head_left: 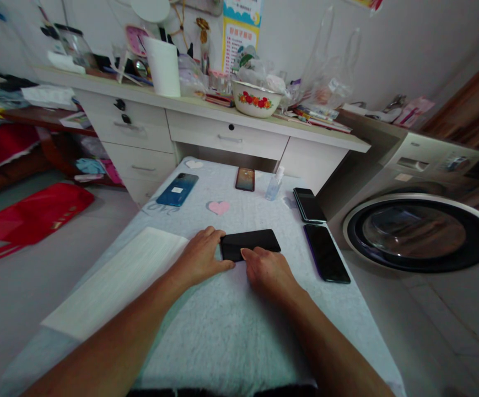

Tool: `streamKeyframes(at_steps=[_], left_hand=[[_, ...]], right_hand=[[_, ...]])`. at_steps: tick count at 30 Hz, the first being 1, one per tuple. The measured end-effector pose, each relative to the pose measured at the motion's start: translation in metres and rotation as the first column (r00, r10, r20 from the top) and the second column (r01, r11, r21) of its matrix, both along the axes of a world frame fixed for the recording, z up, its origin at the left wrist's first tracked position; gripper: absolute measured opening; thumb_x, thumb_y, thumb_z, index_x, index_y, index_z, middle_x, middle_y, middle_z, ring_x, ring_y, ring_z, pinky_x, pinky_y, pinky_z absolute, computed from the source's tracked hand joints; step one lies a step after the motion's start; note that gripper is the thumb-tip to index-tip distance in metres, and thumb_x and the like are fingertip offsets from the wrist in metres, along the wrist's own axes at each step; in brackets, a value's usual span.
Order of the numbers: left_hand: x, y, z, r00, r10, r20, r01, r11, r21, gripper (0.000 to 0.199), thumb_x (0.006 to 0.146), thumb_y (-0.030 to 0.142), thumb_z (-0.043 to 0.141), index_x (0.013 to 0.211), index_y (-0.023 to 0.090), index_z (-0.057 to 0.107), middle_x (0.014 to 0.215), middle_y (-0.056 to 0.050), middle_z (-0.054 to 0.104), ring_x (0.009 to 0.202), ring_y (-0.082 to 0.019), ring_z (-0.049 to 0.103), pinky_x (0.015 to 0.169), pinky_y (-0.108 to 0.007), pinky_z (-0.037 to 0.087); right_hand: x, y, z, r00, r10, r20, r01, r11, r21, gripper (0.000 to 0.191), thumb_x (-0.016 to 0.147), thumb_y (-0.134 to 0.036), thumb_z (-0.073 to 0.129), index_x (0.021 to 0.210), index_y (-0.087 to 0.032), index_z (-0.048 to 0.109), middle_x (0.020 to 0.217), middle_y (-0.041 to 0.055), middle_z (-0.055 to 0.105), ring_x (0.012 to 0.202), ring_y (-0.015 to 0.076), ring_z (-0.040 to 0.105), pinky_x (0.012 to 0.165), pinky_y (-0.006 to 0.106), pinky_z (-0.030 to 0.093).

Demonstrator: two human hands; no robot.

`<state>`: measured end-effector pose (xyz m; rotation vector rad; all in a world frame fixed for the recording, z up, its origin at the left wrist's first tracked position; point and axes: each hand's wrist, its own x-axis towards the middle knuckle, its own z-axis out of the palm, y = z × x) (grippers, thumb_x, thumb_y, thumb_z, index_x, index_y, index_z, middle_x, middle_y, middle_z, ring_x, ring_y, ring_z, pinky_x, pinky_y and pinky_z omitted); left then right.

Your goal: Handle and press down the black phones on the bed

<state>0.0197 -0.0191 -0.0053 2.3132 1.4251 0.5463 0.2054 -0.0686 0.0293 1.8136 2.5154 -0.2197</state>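
A black phone [249, 242] lies flat, screen up, on the light blue cloth of the table [222, 331]. My left hand [206, 256] grips its left end, fingers at the far corner and thumb at the near one. Curled over the near edge, my right hand [266, 270] has its fingers bent together against the screen; whether anything is in them is hidden. A white sheet [119, 281] lies beside my left forearm. To the right are a dark phone with a purple edge [326, 253] and, beyond it, stacked phones [309, 205].
Farther back on the table are a blue phone [178, 189], a small brown-orange phone [245, 179] and a clear spray bottle [274, 184]. Behind stands a white desk [226, 138] with a floral bowl [257, 100]. A washing machine [421, 209] is at right.
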Motion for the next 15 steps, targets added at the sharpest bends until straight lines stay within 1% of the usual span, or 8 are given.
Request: streamKeyframes(at_steps=[3, 6, 10, 15], left_hand=[[0.0, 0.0, 0.0, 1.0, 0.005, 0.0, -0.005, 1.0, -0.007, 0.053, 0.063, 0.044, 0.071, 0.107, 0.019, 0.057, 0.101, -0.007, 0.057, 0.098, -0.027, 0.055, 0.084, -0.037, 0.045], [0.0, 0.0, -0.001, 1.0, -0.002, 0.001, 0.002, 1.0, 0.0, 0.051, 0.063, 0.045, 0.071, 0.105, 0.019, 0.057, 0.101, -0.007, 0.057, 0.098, -0.027, 0.055, 0.084, -0.037, 0.045], [0.0, 0.0, -0.001, 1.0, -0.006, 0.0, 0.006, 1.0, -0.001, 0.05, 0.063, 0.045, 0.071, 0.105, 0.019, 0.058, 0.101, -0.007, 0.057, 0.097, -0.027, 0.056, 0.083, -0.037, 0.044], [-0.001, 0.001, -0.001, 1.0, -0.013, 0.0, 0.013, 1.0, -0.009, 0.055, 0.064, 0.045, 0.071, 0.11, 0.019, 0.056, 0.103, -0.008, 0.058, 0.098, -0.027, 0.056, 0.085, -0.037, 0.044]], right_hand=[[-0.002, -0.002, 0.003, 0.999, 0.05, -0.008, -0.05, 0.999, -0.012, 0.037, 0.092, -0.021, 0.039, 0.122, -0.023, 0.059, 0.095, 0.006, 0.067, 0.079, 0.017, 0.064, 0.066, 0.026, 0.043], [0.0, -0.001, 0.002, 0.999, 0.045, -0.017, -0.045, 0.999, -0.011, 0.037, 0.091, -0.021, 0.039, 0.123, -0.025, 0.059, 0.095, 0.0056, 0.067, 0.078, 0.0162, 0.063, 0.066, 0.026, 0.043], [0.008, 0.002, -0.003, 0.999, -0.01, -0.03, 0.011, 1.0, 0.016, 0.039, 0.091, -0.022, 0.039, 0.124, -0.027, 0.058, 0.097, 0.005, 0.067, 0.081, 0.0167, 0.063, 0.068, 0.026, 0.042], [0.019, 0.007, -0.002, 0.992, -0.129, -0.011, 0.129, 0.992, 0.012, 0.039, 0.092, -0.026, 0.038, 0.125, -0.027, 0.058, 0.102, 0.0055, 0.068, 0.089, 0.0176, 0.063, 0.073, 0.027, 0.042]])
